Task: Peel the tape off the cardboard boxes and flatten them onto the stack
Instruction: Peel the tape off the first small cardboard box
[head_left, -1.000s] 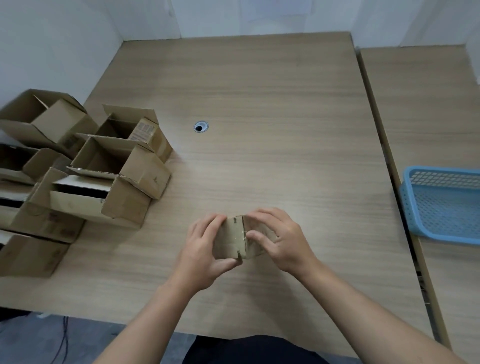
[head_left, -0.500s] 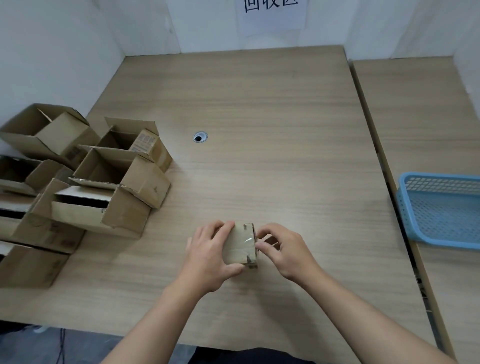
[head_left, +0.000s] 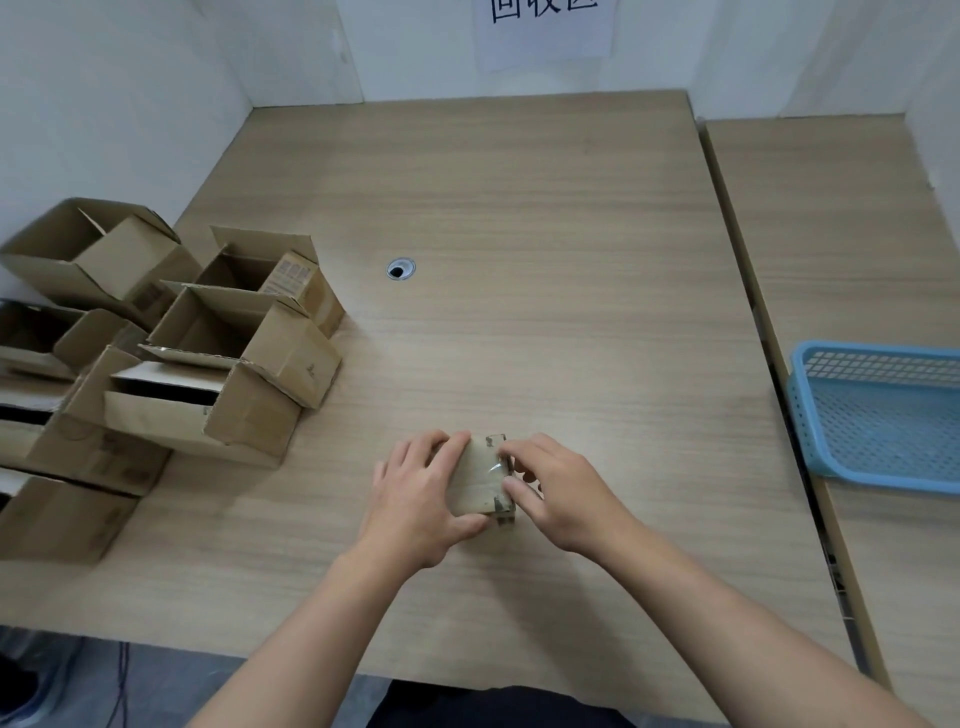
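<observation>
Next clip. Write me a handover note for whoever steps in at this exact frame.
Left hand grips the small box on the table. Right hand pinches at the tape on its right edge.
Open boxes are piled at the table's left; blue basket sits on the adjoining table, right.
Done: nothing flattened in view. Left: peel this tape, flatten the box, then the pile.

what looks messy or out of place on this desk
The open brown cardboard boxes lie tumbled against each other, flaps askew, along the left edge of the light wooden table. Nothing else stands out.
</observation>
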